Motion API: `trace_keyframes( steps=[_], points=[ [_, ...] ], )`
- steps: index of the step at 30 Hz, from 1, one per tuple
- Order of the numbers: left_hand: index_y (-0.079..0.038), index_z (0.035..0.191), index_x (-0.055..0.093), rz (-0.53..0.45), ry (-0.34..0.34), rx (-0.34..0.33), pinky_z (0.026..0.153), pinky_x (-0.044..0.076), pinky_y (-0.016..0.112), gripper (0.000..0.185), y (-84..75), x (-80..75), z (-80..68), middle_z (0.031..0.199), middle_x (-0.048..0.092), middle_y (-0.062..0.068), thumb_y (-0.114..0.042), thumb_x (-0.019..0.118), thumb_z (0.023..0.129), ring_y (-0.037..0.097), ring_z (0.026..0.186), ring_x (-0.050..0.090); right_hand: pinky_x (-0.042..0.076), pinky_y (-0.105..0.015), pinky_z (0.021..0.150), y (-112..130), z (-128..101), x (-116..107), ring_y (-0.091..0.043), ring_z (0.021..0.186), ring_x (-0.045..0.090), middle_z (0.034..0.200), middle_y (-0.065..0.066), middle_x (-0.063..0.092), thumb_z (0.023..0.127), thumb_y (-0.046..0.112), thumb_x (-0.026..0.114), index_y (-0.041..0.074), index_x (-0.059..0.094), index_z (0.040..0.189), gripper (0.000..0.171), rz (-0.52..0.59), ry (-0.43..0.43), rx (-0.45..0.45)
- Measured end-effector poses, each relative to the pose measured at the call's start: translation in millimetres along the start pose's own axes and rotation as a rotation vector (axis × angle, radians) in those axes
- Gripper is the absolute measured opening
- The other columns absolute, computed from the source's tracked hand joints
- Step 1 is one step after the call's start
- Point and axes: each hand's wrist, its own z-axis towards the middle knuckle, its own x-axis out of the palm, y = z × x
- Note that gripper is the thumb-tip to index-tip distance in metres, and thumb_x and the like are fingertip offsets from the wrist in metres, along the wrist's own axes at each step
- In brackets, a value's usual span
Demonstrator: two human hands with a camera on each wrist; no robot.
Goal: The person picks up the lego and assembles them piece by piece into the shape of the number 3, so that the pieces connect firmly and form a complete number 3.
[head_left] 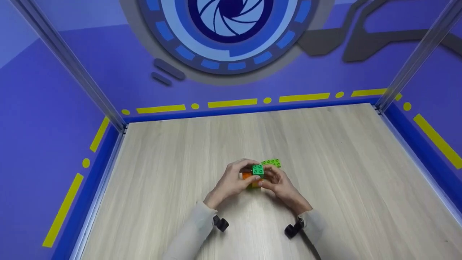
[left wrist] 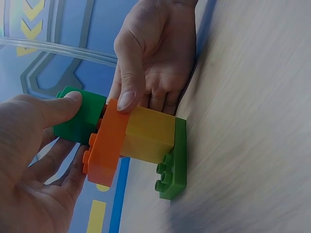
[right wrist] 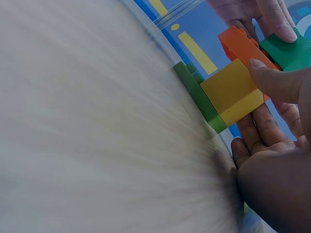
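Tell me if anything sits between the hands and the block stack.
Nothing visible does. The left hand has its thumb on the dark green block, and the right hand has its thumb on the orange block. Both touch the stack directly.

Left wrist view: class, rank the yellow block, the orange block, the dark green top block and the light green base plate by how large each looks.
1. yellow block
2. orange block
3. dark green top block and light green base plate: these look alike, and a thumb covers part of the dark green one, so I leave them unranked.
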Motion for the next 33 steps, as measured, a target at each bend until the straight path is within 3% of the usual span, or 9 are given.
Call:
trace_keyframes(
  steps=[11, 24, 33],
  points=[
    [-0.01, 0.132, 0.071, 0.049, 0.012, 0.018, 0.099, 0.061, 0.028, 0.036, -1.3, -3.0, 1.1, 0.125, 0.074, 0.005, -0.02, 0.08, 0.098, 0.015, 0.111, 0.074, 0.058, -0.026, 0.1, 1, 0, 0, -0.011, 0.128, 0.065, 0.138, -0.002, 0.069, 0.096, 0.004, 0.078, 0.003, 0.054, 0.139, 0.049, -0.009, 0.006, -0.002],
    [-0.009, 0.127, 0.072, 0.139, 0.064, 0.069, 0.095, 0.062, 0.026, 0.032, -4.2, -8.4, 6.8, 0.119, 0.074, 0.004, -0.02, 0.081, 0.098, 0.013, 0.106, 0.073, 0.056, -0.028, 0.107, 1, 1, -1, -0.014, 0.129, 0.066, 0.145, -0.011, 0.066, 0.096, 0.002, 0.077, -0.002, 0.053, 0.146, 0.056, -0.024, 0.017, -0.012],
    [-0.011, 0.121, 0.074, 0.183, 0.095, 0.065, 0.096, 0.061, 0.026, 0.026, -6.4, -11.7, 9.6, 0.115, 0.075, 0.002, -0.019, 0.082, 0.097, 0.011, 0.105, 0.072, 0.056, -0.028, 0.107, -1, 1, -1, -0.015, 0.129, 0.066, 0.145, -0.01, 0.067, 0.096, 0.001, 0.077, -0.004, 0.054, 0.146, 0.056, -0.031, 0.021, -0.013]
  ],
)
